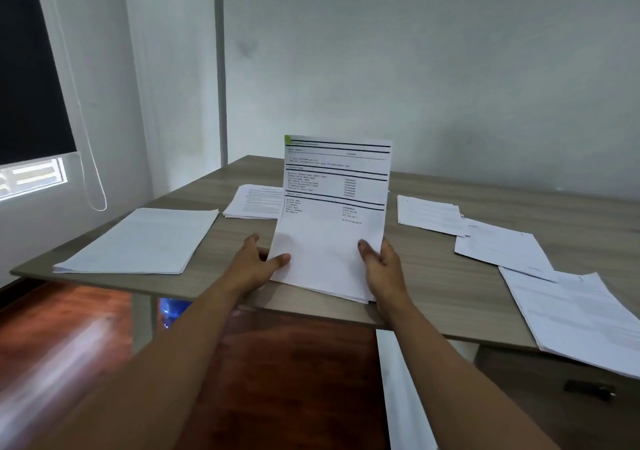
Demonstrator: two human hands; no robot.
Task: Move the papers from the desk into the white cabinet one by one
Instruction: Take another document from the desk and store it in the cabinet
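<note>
Both hands on the printed sheet (332, 214), tilted up at the near desk (221, 286) edge: left hand (258, 266) and right hand (381, 266) pinch its lower corners, thumbs on top. More sheets seem to lie under it; peel only the top one, keep it flat. Other papers: left stack (138, 241), back pile (254, 201), right spread (502, 245). Cabinet not in view.

Both forearms are bare to the frame's edge, with no sleeve, watch, ring or glove visible.
</note>
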